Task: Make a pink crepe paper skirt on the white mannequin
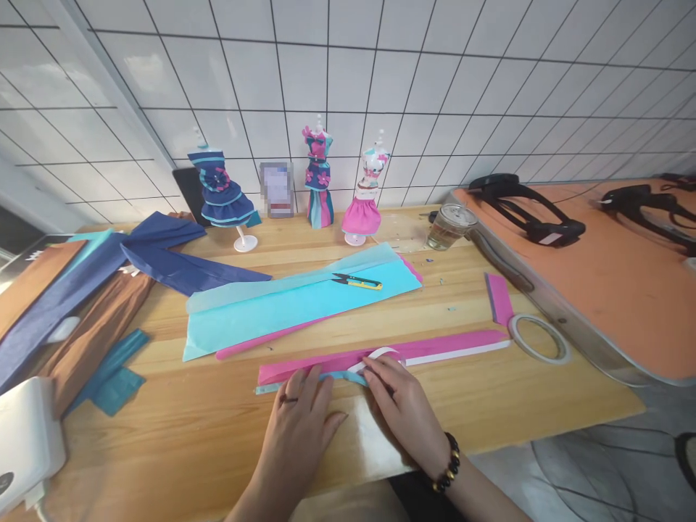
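Note:
A long pink strip (pixel 457 344) lies across the table in front of me, a white band of tape along its near edge. My left hand (pixel 301 413) rests on its left part, fingers stretched flat over the pink and a narrow light blue strip (pixel 267 388). The blue runs along the pink strip's near edge. With bent fingers, my right hand (pixel 399 402) pinches the blue strip near the middle. Beside those fingertips a loose white tape liner (pixel 385 352) curls up. The right fingertips partly hide what they grip.
Behind lies a turquoise sheet (pixel 304 312) with yellow-handled thread snips (pixel 359 282) on it. A tape roll (pixel 541 338) and glass jar (pixel 450 227) stand right. Three dressed mini mannequins (pixel 319 177) line the wall. Blue and brown fabric (pixel 103 319) and a white device (pixel 30 435) are left.

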A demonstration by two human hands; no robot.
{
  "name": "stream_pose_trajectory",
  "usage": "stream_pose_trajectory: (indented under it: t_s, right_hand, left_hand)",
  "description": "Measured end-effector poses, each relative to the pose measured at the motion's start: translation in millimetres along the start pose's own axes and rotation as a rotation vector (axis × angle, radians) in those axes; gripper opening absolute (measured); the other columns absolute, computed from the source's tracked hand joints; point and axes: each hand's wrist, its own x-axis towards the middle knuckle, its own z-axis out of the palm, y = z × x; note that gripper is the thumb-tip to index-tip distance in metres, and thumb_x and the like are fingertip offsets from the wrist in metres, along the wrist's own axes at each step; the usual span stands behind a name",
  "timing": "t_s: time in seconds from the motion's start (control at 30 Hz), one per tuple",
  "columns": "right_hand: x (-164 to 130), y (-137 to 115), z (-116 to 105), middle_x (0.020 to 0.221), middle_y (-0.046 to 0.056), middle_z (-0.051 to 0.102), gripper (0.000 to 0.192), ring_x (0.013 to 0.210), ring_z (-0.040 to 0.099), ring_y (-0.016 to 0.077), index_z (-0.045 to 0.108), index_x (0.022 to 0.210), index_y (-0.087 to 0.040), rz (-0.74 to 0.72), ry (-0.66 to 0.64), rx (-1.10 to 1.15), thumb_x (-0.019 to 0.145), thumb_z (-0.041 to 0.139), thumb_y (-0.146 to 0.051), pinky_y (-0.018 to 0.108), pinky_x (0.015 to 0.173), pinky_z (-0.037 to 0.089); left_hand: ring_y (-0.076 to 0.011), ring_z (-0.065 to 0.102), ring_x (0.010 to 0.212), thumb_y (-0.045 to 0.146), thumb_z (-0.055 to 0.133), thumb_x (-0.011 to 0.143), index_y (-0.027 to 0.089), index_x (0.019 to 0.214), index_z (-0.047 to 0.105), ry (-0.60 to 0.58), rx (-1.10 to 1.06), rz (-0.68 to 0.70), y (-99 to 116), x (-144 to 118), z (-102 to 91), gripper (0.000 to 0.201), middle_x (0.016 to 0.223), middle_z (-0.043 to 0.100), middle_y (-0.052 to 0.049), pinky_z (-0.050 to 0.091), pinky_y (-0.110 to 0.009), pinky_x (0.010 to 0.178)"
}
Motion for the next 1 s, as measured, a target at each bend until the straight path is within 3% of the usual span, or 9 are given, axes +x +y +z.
stream_pose_trajectory:
  t_s: [0.17, 0.3, 0.53, 0.67, 0.9, 1.0]
  right_hand:
    - [-6.1, 7.8, -10.1, 0.103, 0.012, 0.064, 0.029, 0.097, 0.058, 0.0222, 0.063, 0.108, -0.014, 0.034, 0.018, -0.043, 0.093, 0.042, -0.026, 0.035, 0.086, 0.047]
    - [-10.2, 12.0, -14.9, 0.104, 0.013, 0.064, 0.029, 0.098, 0.058, 0.0226, 0.062, 0.11, -0.013, 0.028, 0.031, -0.073, 0.093, 0.042, -0.026, 0.035, 0.086, 0.047]
    - [-13.9, 18.5, -21.0, 0.105, 0.013, 0.063, 0.029, 0.099, 0.058, 0.0226, 0.061, 0.112, -0.014, 0.017, 0.066, -0.089, 0.093, 0.042, -0.026, 0.035, 0.087, 0.047]
    - [-14.9, 23.4, -29.9, 0.101, 0.012, 0.062, 0.03, 0.096, 0.057, 0.0231, 0.061, 0.111, -0.014, 0.031, 0.086, -0.078, 0.093, 0.041, -0.027, 0.038, 0.086, 0.046]
    - [-19.2, 34.6, -45.2, 0.097, 0.012, 0.062, 0.032, 0.093, 0.056, 0.0224, 0.061, 0.112, -0.014, 0.064, 0.124, -0.103, 0.094, 0.04, -0.029, 0.036, 0.083, 0.045]
    - [-21.7, 42.9, -50.7, 0.096, 0.012, 0.062, 0.034, 0.093, 0.057, 0.0227, 0.062, 0.112, -0.012, 0.076, 0.16, -0.134, 0.093, 0.041, -0.031, 0.037, 0.086, 0.044]
  left_hand:
    - [-0.0321, 0.048, 0.108, 0.035, 0.049, 0.086, 0.018, 0.106, 0.059, -0.027, -0.034, -0.001, -2.1, 4.7, -4.0, 0.028, 0.119, 0.059, -0.012, 0.045, -0.046, 0.084]
    - [-0.0301, 0.049, 0.103, 0.028, 0.047, 0.088, 0.021, 0.096, 0.062, -0.152, -0.048, -0.028, -5.7, 18.3, -12.9, 0.018, 0.116, 0.057, -0.011, 0.046, -0.046, 0.081]
    - [-0.0234, 0.054, 0.086, 0.022, 0.033, 0.093, 0.019, 0.085, 0.063, -0.371, -0.095, -0.095, -6.6, 47.9, -22.8, 0.031, 0.096, 0.054, -0.01, 0.048, -0.036, 0.069]
    - [-0.0212, 0.055, 0.082, 0.024, 0.033, 0.094, 0.017, 0.079, 0.062, -0.393, -0.117, -0.164, -3.6, 57.9, -22.7, 0.033, 0.09, 0.051, -0.008, 0.047, -0.034, 0.069]
    - [-0.0205, 0.054, 0.079, 0.021, 0.034, 0.093, 0.017, 0.078, 0.061, -0.43, -0.099, -0.089, -5.3, 64.2, -18.0, 0.031, 0.085, 0.05, -0.007, 0.046, -0.035, 0.069]
    - [-0.0211, 0.053, 0.081, 0.024, 0.035, 0.093, 0.016, 0.078, 0.061, -0.448, -0.103, -0.118, -5.2, 66.4, -18.2, 0.031, 0.086, 0.049, -0.007, 0.046, -0.035, 0.072]
